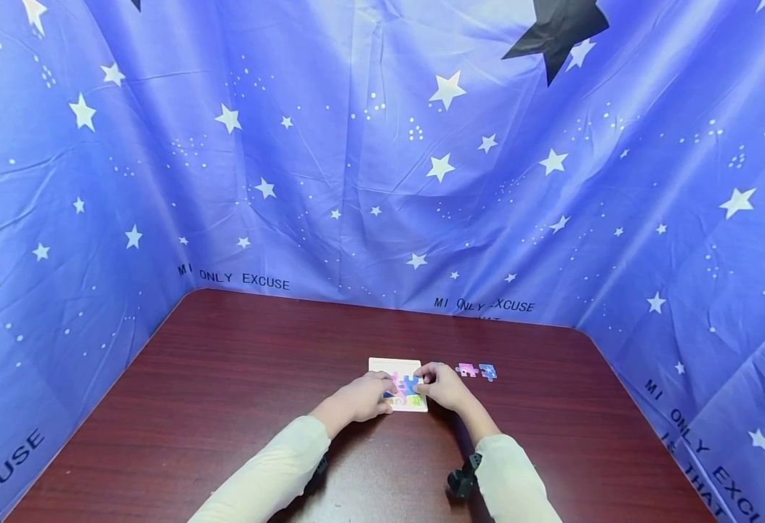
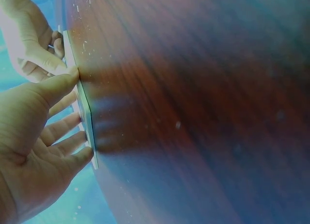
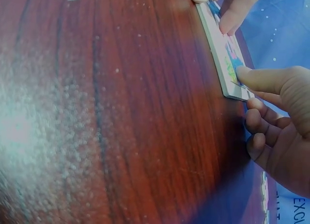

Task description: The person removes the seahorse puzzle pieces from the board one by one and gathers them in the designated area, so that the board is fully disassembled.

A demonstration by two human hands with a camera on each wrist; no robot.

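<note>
Nearest the wearer, two cream cloth sleeves [image 1: 271, 465] lead forward to the hands over a glossy dark red wood-grain surface [image 1: 258, 349]. The left hand [image 1: 359, 398] comes in from the left with its fingers extended and relaxed, resting on a thin, pale, square puzzle board [image 1: 395, 361], its thumb at the near edge; it bears on the board rather than closing round it. The board lies flat, directly ahead of the wearer and between the two hands; being about square, it has no clear long axis.

At the board's right side, the right hand [image 1: 446, 385] has its fingers curled, thumb and forefinger apparently pinching a blue interlocking puzzle piece [image 1: 410, 387] at the picture's right edge. That piece sits just beside a pink interlocking piece [image 1: 402, 381], so the right hand is the nearer one to it.

Beyond and to the right of that hand, apart from the board, lie a loose pink piece [image 1: 467, 370] and then a loose blue piece with white marks [image 1: 488, 372], side by side in a left-to-right row. Both are nearer the right hand than the left. Farthest off hangs a blue star-printed cloth [image 1: 356, 181].
</note>
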